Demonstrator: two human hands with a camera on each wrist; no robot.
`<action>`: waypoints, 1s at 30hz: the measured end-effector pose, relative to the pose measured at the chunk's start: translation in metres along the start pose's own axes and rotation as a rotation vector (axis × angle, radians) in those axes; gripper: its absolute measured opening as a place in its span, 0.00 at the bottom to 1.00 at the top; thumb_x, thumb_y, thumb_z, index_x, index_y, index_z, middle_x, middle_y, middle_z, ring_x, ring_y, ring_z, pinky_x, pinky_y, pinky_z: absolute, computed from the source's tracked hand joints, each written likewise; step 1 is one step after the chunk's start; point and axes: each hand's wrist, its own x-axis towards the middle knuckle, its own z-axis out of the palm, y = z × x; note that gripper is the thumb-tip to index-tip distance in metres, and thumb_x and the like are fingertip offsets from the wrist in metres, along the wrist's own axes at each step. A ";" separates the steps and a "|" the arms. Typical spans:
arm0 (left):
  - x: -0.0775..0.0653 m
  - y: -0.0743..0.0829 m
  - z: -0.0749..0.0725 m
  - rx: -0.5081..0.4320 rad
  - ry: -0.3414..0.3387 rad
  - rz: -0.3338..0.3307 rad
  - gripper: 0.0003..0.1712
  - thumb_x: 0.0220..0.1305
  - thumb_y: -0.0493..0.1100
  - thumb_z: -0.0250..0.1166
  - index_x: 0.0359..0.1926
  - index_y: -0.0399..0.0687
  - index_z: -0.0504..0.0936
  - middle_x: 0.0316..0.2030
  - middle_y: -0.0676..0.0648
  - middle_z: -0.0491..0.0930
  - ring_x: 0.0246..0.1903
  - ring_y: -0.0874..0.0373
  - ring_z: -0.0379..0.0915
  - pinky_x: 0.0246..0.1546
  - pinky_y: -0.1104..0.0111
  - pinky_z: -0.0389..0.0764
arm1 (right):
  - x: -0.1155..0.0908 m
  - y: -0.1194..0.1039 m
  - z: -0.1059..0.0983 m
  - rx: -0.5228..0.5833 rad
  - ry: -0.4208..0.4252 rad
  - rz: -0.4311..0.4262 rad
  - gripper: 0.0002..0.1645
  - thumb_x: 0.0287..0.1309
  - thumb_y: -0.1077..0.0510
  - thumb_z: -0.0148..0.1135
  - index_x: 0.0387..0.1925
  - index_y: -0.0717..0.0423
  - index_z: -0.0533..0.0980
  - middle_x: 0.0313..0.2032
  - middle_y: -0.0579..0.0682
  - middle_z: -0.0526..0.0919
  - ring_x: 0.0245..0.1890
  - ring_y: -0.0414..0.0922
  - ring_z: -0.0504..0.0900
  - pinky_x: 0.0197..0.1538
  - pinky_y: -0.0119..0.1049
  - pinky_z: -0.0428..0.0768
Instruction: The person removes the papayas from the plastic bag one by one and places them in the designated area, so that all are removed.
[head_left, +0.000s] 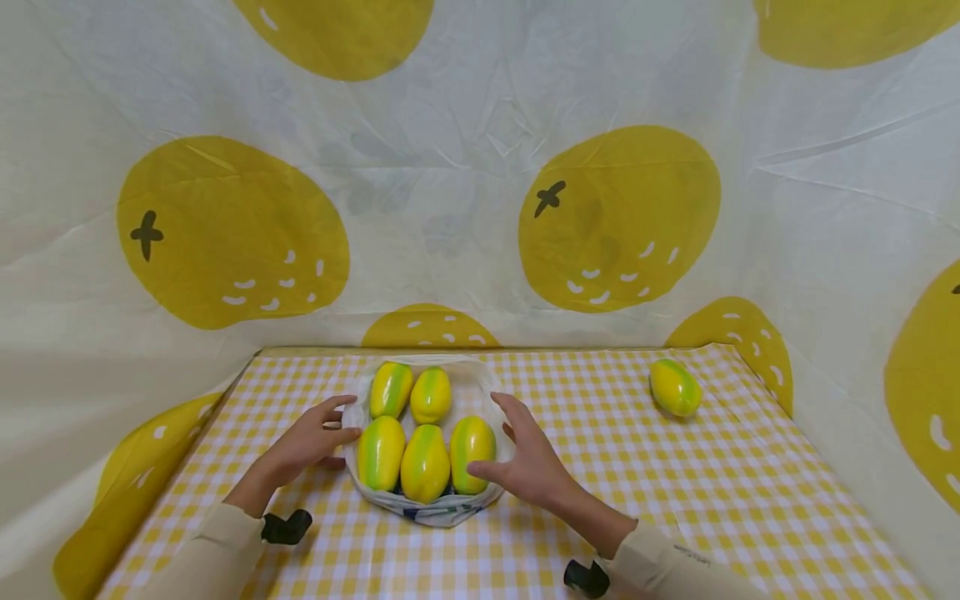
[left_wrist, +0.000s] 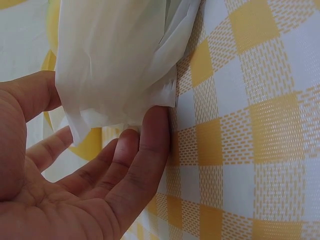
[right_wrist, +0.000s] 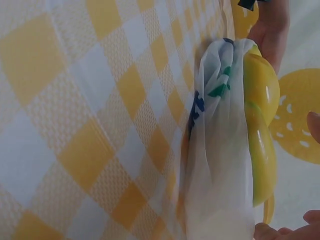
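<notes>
A thin white plastic bag [head_left: 442,514], its rim rolled down, lies on the table with several glossy yellow fruits [head_left: 425,462] inside, green-striped and papaya-like. At its left side is my left hand [head_left: 303,440], fingers loosely bent; in the left wrist view fingertips [left_wrist: 156,125] touch the bag's lower edge [left_wrist: 110,65]. My right hand [head_left: 534,454] is spread at the right side, its thumb over the rim by the nearest right fruit. The right wrist view shows the bag's side [right_wrist: 220,170] with blue and green print. Some of that hand's fingers [right_wrist: 292,232] show at the frame's edge.
One more such fruit [head_left: 675,388] lies apart at the table's back right. A yellow-and-white checked cloth [head_left: 600,475] covers the table. Behind and at the sides hangs a white sheet [head_left: 435,208] printed with large yellow fruits.
</notes>
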 end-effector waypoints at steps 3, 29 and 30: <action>0.000 0.000 0.000 0.004 0.002 -0.002 0.45 0.73 0.48 0.67 0.81 0.44 0.54 0.74 0.25 0.60 0.71 0.30 0.64 0.47 0.57 0.89 | 0.001 0.000 0.005 -0.012 0.005 0.016 0.59 0.54 0.54 0.80 0.80 0.54 0.56 0.81 0.59 0.53 0.80 0.62 0.57 0.78 0.60 0.64; 0.002 -0.004 0.000 -0.019 -0.004 0.012 0.46 0.73 0.48 0.67 0.82 0.46 0.54 0.74 0.27 0.60 0.71 0.32 0.66 0.47 0.57 0.90 | 0.012 0.018 0.023 -0.167 -0.070 0.042 0.68 0.46 0.46 0.84 0.80 0.61 0.54 0.79 0.61 0.58 0.70 0.59 0.69 0.72 0.61 0.72; 0.002 -0.004 0.000 -0.019 -0.005 0.015 0.46 0.73 0.48 0.67 0.82 0.46 0.54 0.74 0.27 0.60 0.71 0.32 0.66 0.47 0.57 0.90 | 0.012 0.018 0.024 -0.169 -0.083 0.047 0.69 0.46 0.46 0.84 0.80 0.60 0.54 0.79 0.61 0.57 0.70 0.58 0.69 0.72 0.61 0.71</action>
